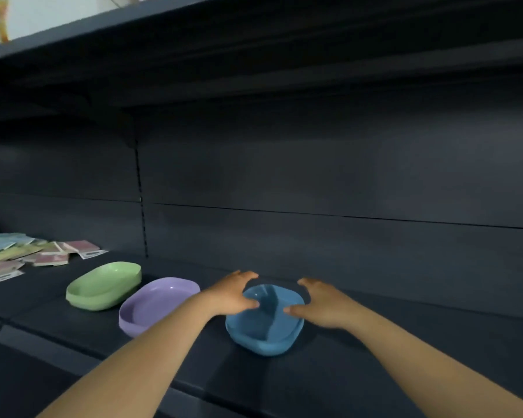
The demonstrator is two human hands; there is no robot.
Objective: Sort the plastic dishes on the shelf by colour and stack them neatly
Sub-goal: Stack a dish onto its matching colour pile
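- Blue dishes: a nested stack, the top one divided by a ridge, standing near the front edge of the dark shelf, right of the other dishes.
- Left hand: at the stack's left rim, fingers spread, thumb tip on the rim; whether the fingers press the far rim cannot be told.
- Right hand: at the stack's right rim, fingers spread and loosely arched, thumb near the rim; no firm grip shows.
- Purple dishes: a stack just left of the blue, partly hidden by the left forearm.
- Green dishes: a stack further left, toward the back, close beside the purple.
- Risk, judged: the blue stack sits slightly skewed and close to the front edge; an uneven squeeze or push could slide it forward and off, or twist the upper dish out of nest.
- Risk, judged: the left forearm passes over the purple stack; a sweep sideways could knock it.
- Surface: matte dark metal shelf with a back panel and a slotted upright; another shelf overhangs above.
- Surroundings: flat pastel packets lie scattered at the shelf's left end; a pale wall shows at top left.
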